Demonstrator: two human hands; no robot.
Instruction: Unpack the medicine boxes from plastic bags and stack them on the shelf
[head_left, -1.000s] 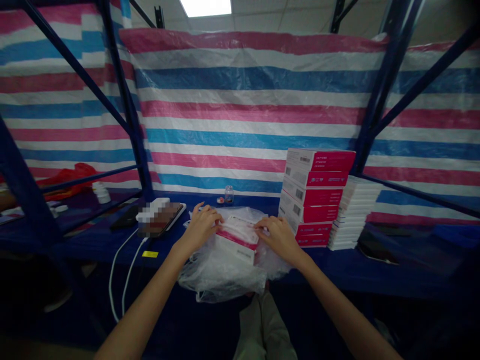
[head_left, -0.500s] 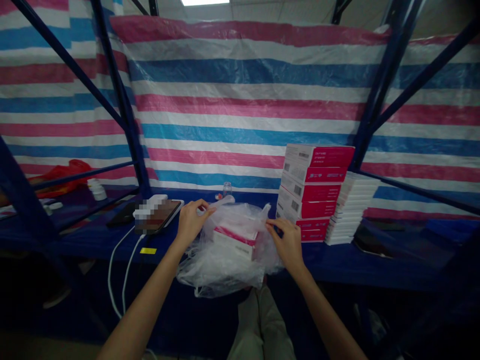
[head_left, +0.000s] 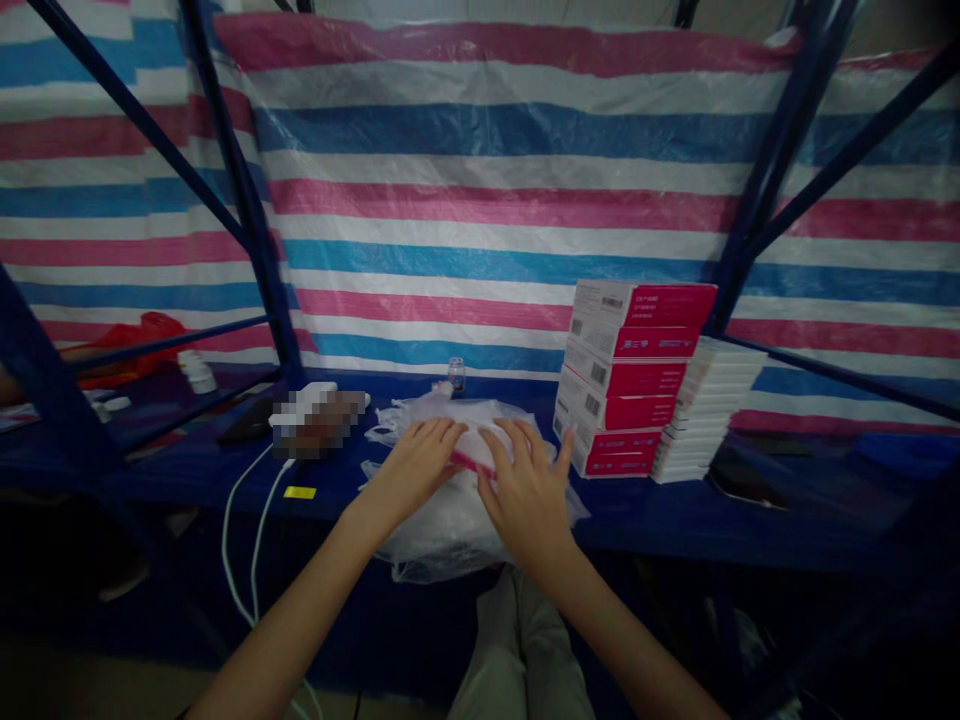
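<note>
On the blue tabletop in front of me lies a clear plastic bag [head_left: 442,530], with a white and pink box showing through it. My left hand [head_left: 424,460] rests on the bag's left part, fingers stretched over the box and thumb hidden. From the right, my right hand [head_left: 529,490] lies over the bag with its fingers spread and touching it. The hands cover much of the box. Close by on the right stands a stack of white and pink boxes [head_left: 630,380].
A pile of thin white boxes [head_left: 697,410] stands beside the stack, with a dark phone-like object [head_left: 746,480] to its right. At left are a blurred-out device [head_left: 315,420] and white cables [head_left: 251,540]. A small clear jar [head_left: 457,374] stands behind the bag. Blue metal posts [head_left: 240,190] frame the table.
Both hands have let go of the bag's upper edges and moved inward onto it. The bag's raised top now lies flatter over the box.
</note>
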